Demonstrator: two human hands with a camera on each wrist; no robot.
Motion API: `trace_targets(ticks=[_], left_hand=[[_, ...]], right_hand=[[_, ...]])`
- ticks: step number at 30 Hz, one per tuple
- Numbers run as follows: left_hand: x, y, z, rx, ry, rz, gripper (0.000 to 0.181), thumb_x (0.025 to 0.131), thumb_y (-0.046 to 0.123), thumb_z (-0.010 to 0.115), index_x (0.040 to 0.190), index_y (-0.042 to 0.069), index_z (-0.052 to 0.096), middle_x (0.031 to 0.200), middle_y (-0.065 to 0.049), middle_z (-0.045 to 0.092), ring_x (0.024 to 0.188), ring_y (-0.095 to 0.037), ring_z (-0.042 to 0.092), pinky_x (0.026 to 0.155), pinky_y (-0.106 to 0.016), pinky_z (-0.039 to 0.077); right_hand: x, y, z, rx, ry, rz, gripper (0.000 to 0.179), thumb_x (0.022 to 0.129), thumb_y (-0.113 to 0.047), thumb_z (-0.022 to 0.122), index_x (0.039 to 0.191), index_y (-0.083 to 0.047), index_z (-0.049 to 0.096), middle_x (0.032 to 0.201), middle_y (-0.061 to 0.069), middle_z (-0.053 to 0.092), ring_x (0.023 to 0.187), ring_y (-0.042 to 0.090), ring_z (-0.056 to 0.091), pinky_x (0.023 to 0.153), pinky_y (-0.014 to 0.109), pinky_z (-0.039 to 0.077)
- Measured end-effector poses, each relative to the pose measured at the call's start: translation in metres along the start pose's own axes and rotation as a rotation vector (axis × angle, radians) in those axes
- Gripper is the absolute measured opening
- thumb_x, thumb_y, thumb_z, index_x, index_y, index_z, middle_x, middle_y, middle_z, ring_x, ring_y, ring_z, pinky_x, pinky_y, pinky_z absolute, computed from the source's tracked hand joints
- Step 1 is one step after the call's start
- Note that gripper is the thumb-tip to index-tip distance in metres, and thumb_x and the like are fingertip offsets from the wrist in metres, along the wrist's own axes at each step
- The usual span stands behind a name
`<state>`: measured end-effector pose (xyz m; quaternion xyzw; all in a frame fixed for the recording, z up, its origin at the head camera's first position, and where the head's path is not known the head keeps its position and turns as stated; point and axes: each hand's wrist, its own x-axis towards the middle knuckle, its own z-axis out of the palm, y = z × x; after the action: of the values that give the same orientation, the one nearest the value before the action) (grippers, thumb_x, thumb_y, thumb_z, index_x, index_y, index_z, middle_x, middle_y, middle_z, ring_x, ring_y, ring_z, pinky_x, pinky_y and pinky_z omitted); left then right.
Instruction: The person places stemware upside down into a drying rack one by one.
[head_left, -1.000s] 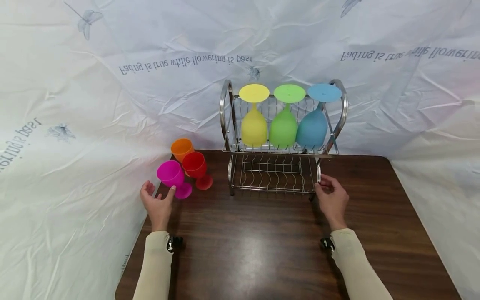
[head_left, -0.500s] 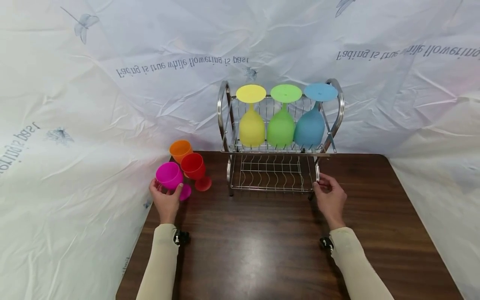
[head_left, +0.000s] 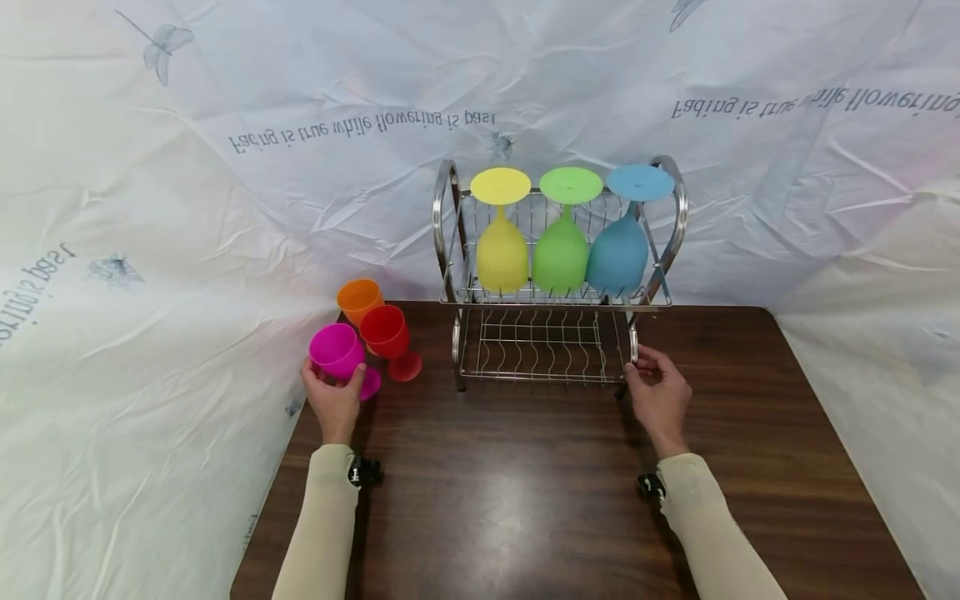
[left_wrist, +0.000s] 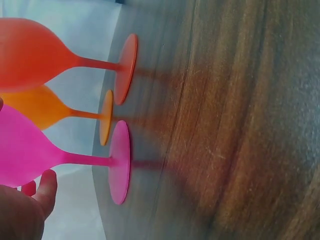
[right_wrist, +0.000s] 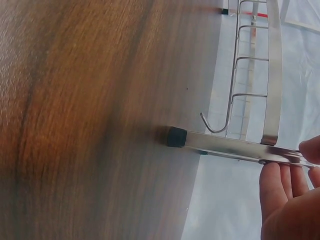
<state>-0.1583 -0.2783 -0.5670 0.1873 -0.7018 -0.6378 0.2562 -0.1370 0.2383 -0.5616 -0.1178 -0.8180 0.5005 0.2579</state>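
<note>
On the left of the table, my left hand [head_left: 332, 408] grips the bowl of an upright magenta goblet [head_left: 336, 350]. Its round foot stands on the wood in the left wrist view, with my thumb [left_wrist: 47, 190] curled at the lower bowl. A red goblet [head_left: 386, 332] and an orange goblet [head_left: 357, 297] stand upright just beyond it. My right hand [head_left: 660, 404] pinches the front right leg [right_wrist: 225, 144] of a two-tier metal dish rack [head_left: 555, 307]. Upside down on the upper tier sit a yellow goblet [head_left: 502, 258], a green goblet [head_left: 560, 258] and a blue goblet [head_left: 618, 258].
The dark wooden table [head_left: 480, 483] extends in front of the rack. White printed sheeting [head_left: 360, 192] hangs behind and along both sides. The rack's lower tier [head_left: 540, 379] has wavy wire dividers.
My left hand has moved right and forward from beside the magenta goblet and taken hold of its bowl. My right hand keeps its place on the rack's leg.
</note>
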Motion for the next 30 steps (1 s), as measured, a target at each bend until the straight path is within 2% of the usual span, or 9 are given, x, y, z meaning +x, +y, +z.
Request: trace_targets(ticks=[5,7,10,13,17,21,24,30], left_hand=[[-0.01,0.019,-0.003,0.013,0.011,-0.005,0.091,0.085,-0.001,0.083,0.159,0.005,0.03,0.157,-0.018,0.041,0.141,-0.032,0.046,0.119,-0.061,0.043],[-0.012,0.022,-0.005,0.017,0.016,0.001,0.09,0.086,0.0,0.083,0.16,0.006,0.032,0.156,-0.017,0.042,0.138,-0.03,0.047,0.118,-0.06,0.044],[-0.013,0.019,-0.01,0.036,0.021,0.02,0.09,0.087,0.004,0.083,0.161,0.009,0.034,0.154,-0.015,0.045,0.134,-0.027,0.049,0.114,-0.051,0.048],[-0.014,0.015,-0.017,0.051,0.02,0.04,0.091,0.087,0.01,0.086,0.162,0.016,0.035,0.152,-0.01,0.047,0.129,-0.022,0.051,0.104,-0.037,0.051],[-0.021,0.02,-0.025,0.032,0.002,0.063,0.092,0.085,0.013,0.088,0.162,0.022,0.038,0.151,-0.005,0.046,0.128,-0.018,0.051,0.097,-0.027,0.05],[-0.031,0.036,-0.03,0.042,-0.045,0.104,0.092,0.084,0.012,0.089,0.161,0.024,0.04,0.151,-0.002,0.046,0.13,-0.015,0.05,0.1,-0.02,0.051],[-0.041,0.051,-0.029,0.069,-0.093,0.146,0.091,0.083,0.009,0.088,0.161,0.022,0.042,0.149,-0.003,0.048,0.129,-0.013,0.051,0.1,-0.016,0.05],[-0.067,0.085,-0.019,0.155,-0.202,0.25,0.089,0.078,0.003,0.089,0.157,0.009,0.048,0.144,-0.016,0.052,0.122,-0.01,0.052,0.096,-0.015,0.049]], right_hand=[[0.0,0.0,0.001,-0.008,-0.001,0.003,0.034,0.093,-0.005,0.078,0.126,-0.009,0.075,0.102,0.013,0.076,0.087,-0.012,0.061,0.077,0.001,0.049],[0.001,0.001,0.001,-0.006,-0.001,0.008,0.034,0.093,-0.006,0.078,0.126,-0.009,0.075,0.102,0.013,0.076,0.087,-0.012,0.061,0.077,0.001,0.049],[0.001,0.0,0.0,-0.007,-0.006,0.016,0.034,0.093,-0.006,0.078,0.127,-0.008,0.075,0.103,0.014,0.076,0.086,-0.012,0.061,0.077,0.001,0.049],[0.002,-0.001,-0.002,-0.018,-0.017,0.023,0.034,0.093,-0.006,0.078,0.128,-0.007,0.075,0.105,0.015,0.077,0.086,-0.013,0.061,0.078,0.0,0.049],[0.003,-0.005,-0.006,-0.026,-0.041,0.023,0.035,0.092,-0.006,0.079,0.127,-0.007,0.075,0.108,0.016,0.077,0.088,-0.013,0.062,0.078,0.0,0.049],[0.003,-0.013,-0.011,0.0,-0.053,0.016,0.036,0.091,-0.004,0.08,0.126,-0.004,0.075,0.111,0.018,0.076,0.09,-0.01,0.064,0.079,0.001,0.051],[0.002,-0.02,-0.015,0.029,-0.065,0.007,0.036,0.09,-0.002,0.08,0.126,0.0,0.074,0.112,0.02,0.075,0.092,-0.008,0.066,0.08,0.003,0.053],[-0.007,-0.037,-0.025,-0.003,-0.115,-0.045,0.037,0.09,-0.005,0.081,0.127,-0.004,0.074,0.116,0.015,0.074,0.098,-0.005,0.065,0.081,0.003,0.053]])
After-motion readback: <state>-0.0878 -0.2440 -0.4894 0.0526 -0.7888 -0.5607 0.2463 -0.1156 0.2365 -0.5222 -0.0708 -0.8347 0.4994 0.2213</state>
